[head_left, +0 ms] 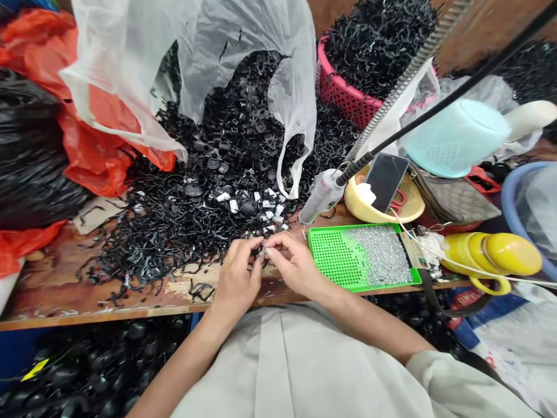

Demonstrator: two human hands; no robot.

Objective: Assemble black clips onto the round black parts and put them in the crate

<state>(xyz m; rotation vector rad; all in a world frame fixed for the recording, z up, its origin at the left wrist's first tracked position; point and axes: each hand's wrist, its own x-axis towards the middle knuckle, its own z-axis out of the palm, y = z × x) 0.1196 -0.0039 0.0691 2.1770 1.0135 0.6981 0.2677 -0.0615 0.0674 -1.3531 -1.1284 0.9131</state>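
My left hand (pixel 238 271) and my right hand (pixel 296 266) meet over the front of the wooden bench. The fingertips of both are pinched together around a small dark part (pixel 262 252), mostly hidden by the fingers. Just beyond them lie small white pieces (pixel 267 210) and a heap of thin black plastic strips (pixel 165 223). To the right of my right hand is a green perforated tray (pixel 333 258) holding many small silvery metal pieces (pixel 383 255). A grey-white power screwdriver (pixel 321 196) hangs beyond my right hand, from a spring and black cable.
A clear plastic bag (pixel 243 35) spills black parts (pixel 243 125) behind the heap. At right stand a pink basket (pixel 348 96), a yellow bowl (pixel 413 209) with a phone (pixel 387 180), a light-blue basket (pixel 456 136) and a yellow bottle (pixel 491 254). Red bags (pixel 93 145) lie left.
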